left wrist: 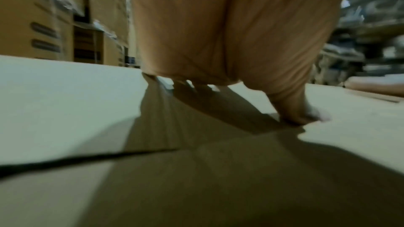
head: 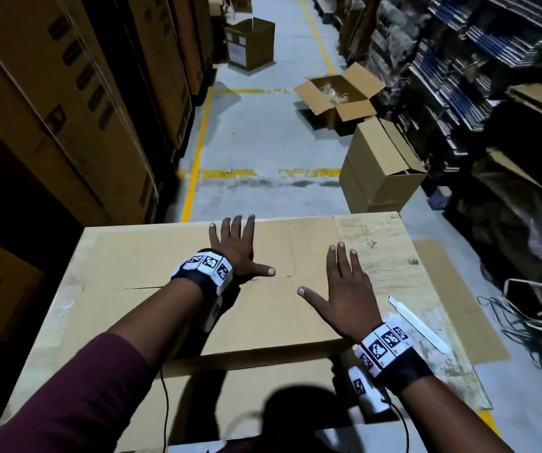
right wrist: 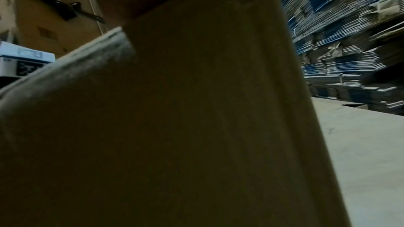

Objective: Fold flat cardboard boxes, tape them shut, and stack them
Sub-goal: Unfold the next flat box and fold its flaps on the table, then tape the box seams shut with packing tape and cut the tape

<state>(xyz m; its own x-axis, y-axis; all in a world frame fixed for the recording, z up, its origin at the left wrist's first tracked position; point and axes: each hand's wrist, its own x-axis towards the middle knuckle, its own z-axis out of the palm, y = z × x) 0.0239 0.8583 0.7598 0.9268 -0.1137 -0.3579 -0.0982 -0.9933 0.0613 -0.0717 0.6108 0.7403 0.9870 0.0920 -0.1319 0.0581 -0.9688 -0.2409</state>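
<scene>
While both of your hands lie flat on the flat cardboard box (head: 272,308), keep the pressure even: your left hand (head: 235,246) presses near the far edge with its fingers (head: 237,223) spread and straight, and your right hand (head: 344,292) presses nearer you, fingers (head: 341,256) likewise straight and gripping nothing. The sheet lies on a stack of larger cardboard sheets (head: 106,256) that serves as your tabletop, with a slit between flaps showing left of your left wrist. This looks like flattening or steadying before you open the sheet into shape, so slide your palms toward the creases rather than the panel middle, and lift from an edge, not a flap tip.

A white strip (head: 416,322) lies on the stack just beside your right wrist; mind it does not catch under the sheet. Folded boxes (head: 380,165) stand on the floor ahead to the right, an open box (head: 338,93) lies beyond them, and tangled straps (head: 531,322) lie at the right. No tape shows in view.
</scene>
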